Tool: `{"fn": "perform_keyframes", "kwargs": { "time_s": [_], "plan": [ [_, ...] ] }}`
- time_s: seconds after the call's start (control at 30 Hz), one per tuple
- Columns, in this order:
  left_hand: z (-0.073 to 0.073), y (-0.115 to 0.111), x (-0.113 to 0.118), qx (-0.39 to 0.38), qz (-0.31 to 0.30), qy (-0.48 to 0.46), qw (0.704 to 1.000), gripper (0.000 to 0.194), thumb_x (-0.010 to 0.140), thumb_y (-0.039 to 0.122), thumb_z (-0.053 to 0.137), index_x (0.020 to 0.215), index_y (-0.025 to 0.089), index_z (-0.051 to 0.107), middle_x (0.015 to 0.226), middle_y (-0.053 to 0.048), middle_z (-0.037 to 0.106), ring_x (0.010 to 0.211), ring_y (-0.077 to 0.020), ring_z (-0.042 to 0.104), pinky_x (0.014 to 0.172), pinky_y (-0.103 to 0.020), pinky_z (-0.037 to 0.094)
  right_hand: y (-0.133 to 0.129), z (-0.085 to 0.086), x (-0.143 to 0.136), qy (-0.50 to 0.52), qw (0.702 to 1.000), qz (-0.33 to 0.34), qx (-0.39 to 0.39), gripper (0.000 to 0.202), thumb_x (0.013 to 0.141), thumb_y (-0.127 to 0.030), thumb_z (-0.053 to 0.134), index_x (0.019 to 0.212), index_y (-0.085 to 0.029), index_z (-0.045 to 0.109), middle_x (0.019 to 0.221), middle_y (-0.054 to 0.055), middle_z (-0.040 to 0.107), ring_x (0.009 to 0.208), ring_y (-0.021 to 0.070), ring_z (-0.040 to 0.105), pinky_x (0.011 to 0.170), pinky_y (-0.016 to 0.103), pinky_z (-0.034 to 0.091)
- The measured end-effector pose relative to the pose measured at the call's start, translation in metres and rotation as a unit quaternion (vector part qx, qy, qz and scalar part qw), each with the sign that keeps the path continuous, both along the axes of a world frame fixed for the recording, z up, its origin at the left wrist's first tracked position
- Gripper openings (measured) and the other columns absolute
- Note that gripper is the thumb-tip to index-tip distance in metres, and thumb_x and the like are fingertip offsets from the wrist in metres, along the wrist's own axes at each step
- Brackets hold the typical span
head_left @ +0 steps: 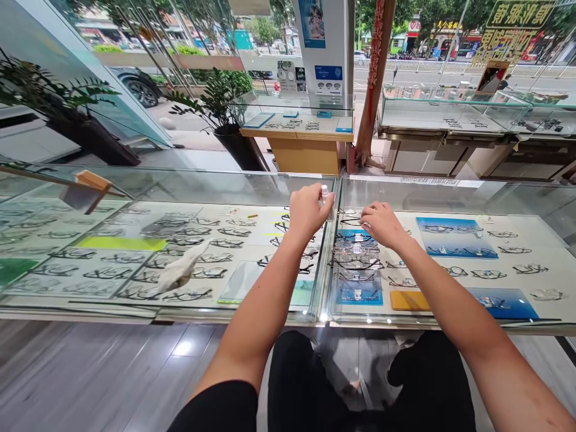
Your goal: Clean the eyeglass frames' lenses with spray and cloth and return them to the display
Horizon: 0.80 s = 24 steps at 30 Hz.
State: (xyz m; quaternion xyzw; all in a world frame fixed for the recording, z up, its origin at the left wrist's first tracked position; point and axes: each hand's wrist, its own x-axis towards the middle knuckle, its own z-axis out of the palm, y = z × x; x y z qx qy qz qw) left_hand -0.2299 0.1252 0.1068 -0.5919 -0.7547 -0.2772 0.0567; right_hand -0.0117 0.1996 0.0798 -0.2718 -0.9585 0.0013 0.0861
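Observation:
My left hand point(308, 210) is closed around a small clear bottle point(326, 195) with a white cap, above the glass showcase near the seam between two panes. To its right, my right hand point(382, 223) is bent over the glass, its fingertips at a pair of eyeglasses point(351, 219); whether they grip it or only overlap it in view cannot be made out. Below the hands, several eyeglasses lie on a blue panel point(357, 294) inside the case. A crumpled whitish cloth point(182, 270) rests on the glass at the left.
The glass showcase point(324, 300) spans the view, with a yellow case point(409, 300) inside. An orange-brown stand point(90, 187) is at the left. Behind are potted plants point(243, 150), a smaller display counter point(306, 153) and a tree trunk point(369, 120). My knees are close to the front edge.

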Motion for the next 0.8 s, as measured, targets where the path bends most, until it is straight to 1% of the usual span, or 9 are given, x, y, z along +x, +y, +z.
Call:
{"fn": "perform_keyframes", "kwargs": {
  "time_s": [0.13,0.27,0.33,0.4,0.57,0.63,0.73,0.8],
  "plan": [
    [0.000,-0.001,0.001,-0.015,-0.010,0.014,1.000,0.026,0.101,0.041,0.052,0.083,0.023,0.056,0.087,-0.010,0.071,0.085,-0.0279,0.063,0.080,-0.039,0.039,-0.002,0.000,-0.003,-0.018,1.000,-0.005,-0.009,0.036,0.102,-0.008,0.052,0.104,-0.020,0.085,0.119,0.011,0.081,0.113,0.0294,0.058,0.094,0.045,0.037],
    [-0.001,0.000,0.003,-0.066,-0.034,0.033,0.997,0.026,0.100,0.040,0.055,0.081,0.022,0.056,0.090,-0.011,0.075,0.088,-0.0295,0.066,0.078,-0.039,0.038,-0.006,0.003,-0.007,-0.043,0.999,0.008,0.010,0.037,0.100,-0.003,0.051,0.102,-0.019,0.085,0.120,0.011,0.081,0.116,0.0295,0.058,0.097,0.046,0.035],
    [-0.002,0.000,0.003,-0.084,-0.038,0.039,0.995,0.027,0.099,0.042,0.057,0.081,0.022,0.058,0.092,-0.011,0.076,0.090,-0.0307,0.067,0.078,-0.039,0.039,-0.008,0.005,-0.009,-0.054,0.998,0.010,0.015,0.037,0.101,-0.005,0.050,0.100,-0.017,0.084,0.120,0.012,0.081,0.118,0.0301,0.058,0.098,0.046,0.035],
    [-0.002,0.001,0.002,-0.093,-0.038,0.042,0.994,0.027,0.099,0.042,0.059,0.082,0.021,0.059,0.093,-0.012,0.077,0.092,-0.0315,0.068,0.079,-0.038,0.039,-0.010,0.006,-0.010,-0.062,0.998,0.008,0.011,0.036,0.103,-0.009,0.049,0.099,-0.016,0.084,0.121,0.013,0.080,0.119,0.0308,0.058,0.099,0.047,0.034],
    [0.002,-0.001,0.002,-0.124,-0.021,0.051,0.991,0.027,0.098,0.045,0.061,0.086,0.020,0.062,0.096,-0.011,0.077,0.094,-0.0313,0.071,0.080,-0.038,0.041,-0.011,0.006,-0.007,-0.047,0.999,0.000,-0.020,0.036,0.105,-0.018,0.048,0.098,-0.017,0.083,0.118,0.012,0.080,0.115,0.0299,0.058,0.101,0.046,0.034],
    [0.004,-0.002,0.002,-0.137,-0.011,0.054,0.989,0.028,0.098,0.046,0.060,0.088,0.020,0.063,0.098,-0.011,0.078,0.095,-0.0311,0.071,0.081,-0.038,0.042,-0.008,0.008,-0.005,-0.019,0.999,-0.027,-0.041,0.036,0.106,-0.022,0.047,0.102,-0.018,0.083,0.119,0.012,0.080,0.112,0.0285,0.059,0.100,0.044,0.035],
    [0.007,-0.003,0.002,-0.153,-0.001,0.051,0.987,0.028,0.099,0.046,0.059,0.090,0.019,0.064,0.100,-0.012,0.078,0.095,-0.0309,0.071,0.082,-0.037,0.043,0.001,0.015,-0.005,0.020,0.991,-0.114,-0.065,0.037,0.107,-0.027,0.046,0.110,-0.020,0.082,0.117,0.011,0.079,0.108,0.0280,0.060,0.095,0.041,0.039],
    [0.008,-0.004,0.003,-0.155,-0.001,0.047,0.987,0.028,0.099,0.045,0.060,0.090,0.019,0.064,0.100,-0.011,0.078,0.096,-0.0307,0.071,0.082,-0.037,0.043,0.009,0.020,-0.012,-0.001,0.983,-0.169,-0.073,0.037,0.106,-0.026,0.047,0.114,-0.022,0.082,0.114,0.011,0.079,0.109,0.0287,0.062,0.095,0.041,0.040]
  ]
}}
